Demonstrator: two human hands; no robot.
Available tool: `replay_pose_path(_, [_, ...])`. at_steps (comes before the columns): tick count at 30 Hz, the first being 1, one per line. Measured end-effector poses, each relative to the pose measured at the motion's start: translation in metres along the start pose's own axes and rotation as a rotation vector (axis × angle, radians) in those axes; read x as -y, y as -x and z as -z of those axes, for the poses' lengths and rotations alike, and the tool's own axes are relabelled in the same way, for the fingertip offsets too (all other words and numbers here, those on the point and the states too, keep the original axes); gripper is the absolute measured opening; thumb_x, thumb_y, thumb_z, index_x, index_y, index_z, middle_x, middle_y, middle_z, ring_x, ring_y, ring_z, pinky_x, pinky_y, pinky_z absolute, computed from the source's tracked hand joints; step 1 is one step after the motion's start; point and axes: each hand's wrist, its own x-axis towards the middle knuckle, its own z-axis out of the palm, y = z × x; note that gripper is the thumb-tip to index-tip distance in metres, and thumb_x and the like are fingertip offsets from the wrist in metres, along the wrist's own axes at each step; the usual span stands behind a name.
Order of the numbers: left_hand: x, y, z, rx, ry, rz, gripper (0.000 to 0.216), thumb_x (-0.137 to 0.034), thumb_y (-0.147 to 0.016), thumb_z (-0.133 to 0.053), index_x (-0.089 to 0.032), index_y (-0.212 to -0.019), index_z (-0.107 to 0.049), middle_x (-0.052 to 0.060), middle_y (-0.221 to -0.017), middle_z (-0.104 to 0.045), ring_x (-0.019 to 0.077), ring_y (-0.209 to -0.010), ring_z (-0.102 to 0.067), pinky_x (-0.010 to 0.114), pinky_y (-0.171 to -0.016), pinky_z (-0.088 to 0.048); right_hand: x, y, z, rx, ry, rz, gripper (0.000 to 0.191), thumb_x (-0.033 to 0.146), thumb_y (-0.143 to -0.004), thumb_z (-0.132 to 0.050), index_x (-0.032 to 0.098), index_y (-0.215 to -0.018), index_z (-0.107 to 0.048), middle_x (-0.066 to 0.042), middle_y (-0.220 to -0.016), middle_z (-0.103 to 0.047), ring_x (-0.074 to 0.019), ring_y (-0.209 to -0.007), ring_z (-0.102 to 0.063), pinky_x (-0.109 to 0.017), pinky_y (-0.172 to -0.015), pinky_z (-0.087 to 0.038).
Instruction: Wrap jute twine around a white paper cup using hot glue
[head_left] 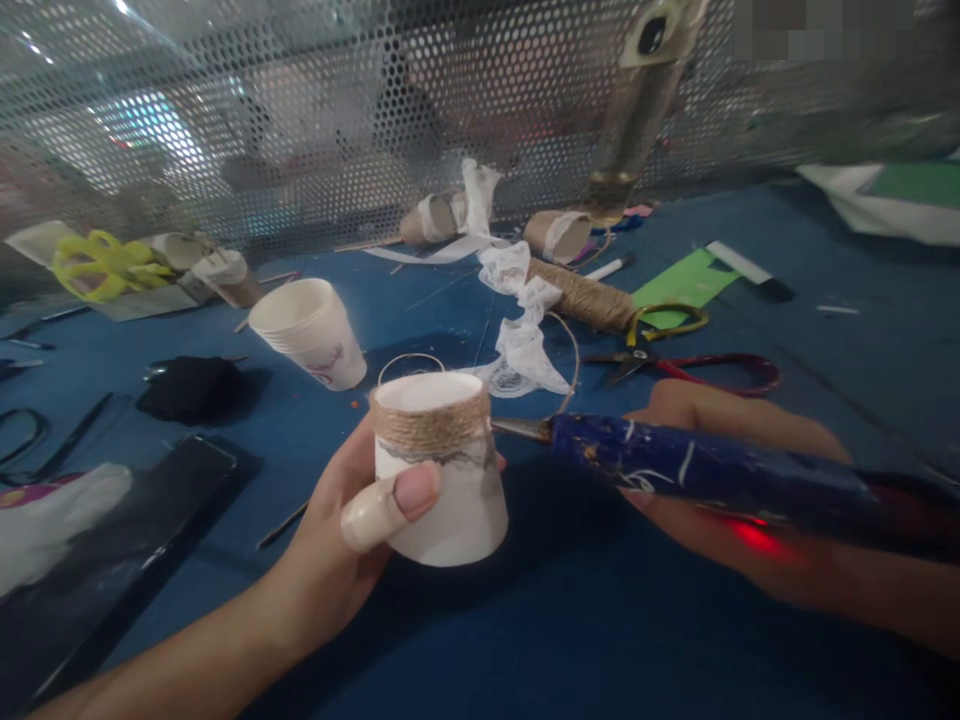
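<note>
My left hand (pixel 352 530) is closed round a white paper cup (pixel 450 500), held upside down, with brown twine (pixel 431 425) wound round its upper band. The thumb, with a bandage on it, presses the cup's front. My right hand (pixel 720 480) grips a blue glue gun (pixel 697 465). Its metal nozzle (pixel 521 428) touches the twine band at the cup's right side. A red light glows under the gun by my palm.
On the blue table (pixel 420 290): a second paper cup (pixel 311 330), a twine spool (pixel 585 297), white lace ribbon (pixel 521 320), red-and-yellow scissors (pixel 675 355), green paper (pixel 686 280), cardboard tubes (pixel 559 235), a black cloth (pixel 191 388), yellow scissors (pixel 101 265). A perforated metal screen (pixel 337 100) stands behind.
</note>
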Motion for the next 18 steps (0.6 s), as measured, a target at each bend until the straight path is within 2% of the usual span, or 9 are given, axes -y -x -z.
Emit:
replay_pose_path(3, [0.002, 0.001, 0.001, 0.002, 0.004, -0.001, 0.061, -0.050, -0.079, -0.088, -0.023, -0.132, -0.076, 0.011, -0.122, -0.086, 0.0481, -0.140, -0.068, 0.049, -0.099, -0.064, -0.001, -0.002, -0.001, 0.030, -0.022, 0.028, 0.025, 0.021, -0.082, -0.075, 0.028, -0.069, -0.054, 0.008, -0.054, -0.056, -0.0105, -0.044, -0.041, -0.028, -0.042, -0.024])
replay_pose_path(7, [0.003, 0.001, 0.002, 0.002, -0.002, -0.004, 0.066, -0.053, -0.076, -0.089, -0.023, -0.134, -0.074, 0.013, -0.128, -0.085, 0.0494, -0.140, -0.067, 0.051, -0.100, -0.064, 0.005, -0.001, -0.003, -0.055, 0.049, -0.001, 0.025, 0.027, -0.083, -0.072, 0.027, -0.067, -0.053, 0.008, -0.053, -0.054, -0.0109, -0.046, -0.043, -0.030, -0.045, -0.027])
replay_pose_path(11, [0.001, 0.001, 0.002, -0.005, -0.064, -0.053, 0.060, -0.052, -0.082, -0.088, -0.024, -0.132, -0.073, 0.010, -0.119, -0.086, 0.0454, -0.129, -0.075, 0.050, -0.102, -0.062, 0.009, -0.002, -0.003, 0.000, 0.078, 0.019, 0.024, 0.024, -0.082, -0.071, 0.027, -0.067, -0.053, 0.009, -0.052, -0.053, -0.0102, -0.044, -0.039, -0.029, -0.042, -0.025])
replay_pose_path(14, [0.001, 0.000, 0.005, 0.009, -0.116, -0.091, 0.054, -0.051, -0.086, -0.085, -0.024, -0.132, -0.074, 0.008, -0.121, -0.086, 0.0409, -0.124, -0.076, 0.047, -0.103, -0.060, 0.007, 0.000, -0.003, -0.021, 0.081, -0.009, 0.027, 0.025, -0.081, -0.071, 0.028, -0.065, -0.050, 0.009, -0.051, -0.051, -0.0104, -0.043, -0.035, -0.030, -0.045, -0.030])
replay_pose_path(16, [0.005, -0.001, 0.009, 0.040, -0.137, -0.114, 0.051, -0.051, -0.091, -0.081, -0.025, -0.134, -0.075, 0.007, -0.127, -0.084, 0.0392, -0.126, -0.074, 0.046, -0.105, -0.058, 0.002, 0.002, -0.001, -0.012, 0.078, 0.054, 0.027, 0.021, -0.081, -0.072, 0.028, -0.067, -0.050, 0.010, -0.052, -0.052, -0.0101, -0.042, -0.035, -0.030, -0.047, -0.035])
replay_pose_path(18, [0.011, -0.003, 0.015, 0.059, -0.165, -0.159, 0.046, -0.049, -0.096, -0.076, -0.027, -0.137, -0.076, 0.006, -0.133, -0.082, 0.0373, -0.129, -0.072, 0.045, -0.108, -0.057, -0.006, 0.003, 0.001, 0.049, 0.082, 0.207, 0.025, 0.018, -0.081, -0.074, 0.029, -0.075, -0.053, 0.012, -0.057, -0.056, -0.0099, -0.042, -0.039, -0.030, -0.047, -0.037])
